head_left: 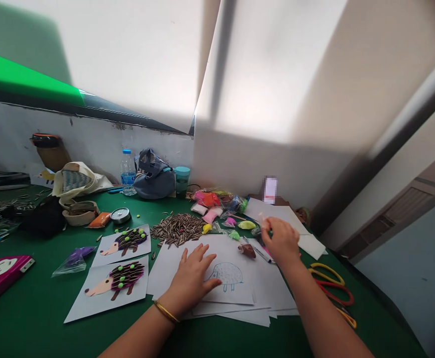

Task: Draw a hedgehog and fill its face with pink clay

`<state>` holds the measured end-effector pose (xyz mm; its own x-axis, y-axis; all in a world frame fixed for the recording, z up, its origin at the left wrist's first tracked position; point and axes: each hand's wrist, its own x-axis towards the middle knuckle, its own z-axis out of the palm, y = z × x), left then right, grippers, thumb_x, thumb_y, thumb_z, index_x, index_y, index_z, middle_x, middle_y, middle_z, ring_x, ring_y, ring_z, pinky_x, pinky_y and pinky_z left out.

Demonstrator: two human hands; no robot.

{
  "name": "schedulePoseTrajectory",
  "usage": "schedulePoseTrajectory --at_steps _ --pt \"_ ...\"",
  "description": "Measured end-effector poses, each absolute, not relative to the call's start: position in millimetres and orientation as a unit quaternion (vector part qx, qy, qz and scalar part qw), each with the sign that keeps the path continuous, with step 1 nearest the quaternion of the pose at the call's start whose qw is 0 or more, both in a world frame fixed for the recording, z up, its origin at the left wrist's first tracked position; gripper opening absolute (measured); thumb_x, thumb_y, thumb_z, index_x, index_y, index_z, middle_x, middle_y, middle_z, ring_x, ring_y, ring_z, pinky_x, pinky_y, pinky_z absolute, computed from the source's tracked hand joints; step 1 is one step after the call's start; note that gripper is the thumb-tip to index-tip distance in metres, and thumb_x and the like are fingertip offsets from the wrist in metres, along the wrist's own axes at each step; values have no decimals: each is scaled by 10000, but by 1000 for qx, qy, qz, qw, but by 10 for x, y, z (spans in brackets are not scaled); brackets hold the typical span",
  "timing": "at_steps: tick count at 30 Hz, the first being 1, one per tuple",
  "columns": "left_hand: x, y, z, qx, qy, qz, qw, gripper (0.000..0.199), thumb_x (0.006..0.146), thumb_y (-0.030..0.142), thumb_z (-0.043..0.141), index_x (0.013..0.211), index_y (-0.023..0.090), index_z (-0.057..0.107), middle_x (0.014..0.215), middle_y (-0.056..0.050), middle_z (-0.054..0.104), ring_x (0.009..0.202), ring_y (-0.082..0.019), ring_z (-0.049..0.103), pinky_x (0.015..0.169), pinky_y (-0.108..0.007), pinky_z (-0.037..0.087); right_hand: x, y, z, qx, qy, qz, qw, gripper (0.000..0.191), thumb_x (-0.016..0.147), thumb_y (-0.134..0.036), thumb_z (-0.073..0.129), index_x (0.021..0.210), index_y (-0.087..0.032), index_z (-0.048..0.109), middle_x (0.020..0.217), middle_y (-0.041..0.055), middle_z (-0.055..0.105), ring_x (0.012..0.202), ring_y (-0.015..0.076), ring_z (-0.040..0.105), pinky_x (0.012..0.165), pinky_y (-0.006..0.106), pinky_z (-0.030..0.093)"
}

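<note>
We spread our empty left hand [192,274] over the hedgehog drawing [229,273] at near centre, presumably to steady it, while our right hand [282,242] curls right of the yellow packet [247,225], whether gripping anything we cannot tell.

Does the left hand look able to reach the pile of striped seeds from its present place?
Probably yes: the left hand is open over the white paper, close to the pile of striped seeds, and nothing seems to block the way.
</note>
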<state>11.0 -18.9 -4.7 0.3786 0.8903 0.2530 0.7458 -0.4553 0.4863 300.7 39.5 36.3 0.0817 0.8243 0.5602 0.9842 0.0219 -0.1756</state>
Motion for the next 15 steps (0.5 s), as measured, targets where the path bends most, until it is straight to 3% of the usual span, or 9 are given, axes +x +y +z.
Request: schedulePoseTrajectory --at_steps 3,6,10,15 --pt "139 -221 6 792 467 367 143 333 892 318 616 1217 251 595 1368 -113 551 1268 -293 510 1066 -539 398 2620 105 241 -525 -754 -42 392 335 942 -340 469 1232 -196 556 1142 117 668 1038 269 616 885 403 482" --pt "156 -261 50 755 436 463 161 210 962 262 464 1137 227 575 1152 -91 613 1094 -235 582 939 -428 500 2282 -143 84 -452 -785 -6 423 288 910 -245 503 1191 -226 564 1127 97 668 1040 266 622 904 425 495" --pt "175 -288 30 732 417 496 208 138 963 254 442 1059 221 535 969 -46 605 873 -187 589 773 -339 519 2084 -276 -33 -428 -785 17 448 281 921 -214 510 1198 -239 551 1115 94 656 1036 267 609 897 449 497" --pt "208 -265 -47 711 407 502 279 86 966 272 469 982 216 532 884 -21 591 785 -163 581 744 -312 503 2086 -272 -86 -415 -788 21 454 338 935 -177 507 1263 -255 531 1155 96 620 1086 263 569 937 464 482"
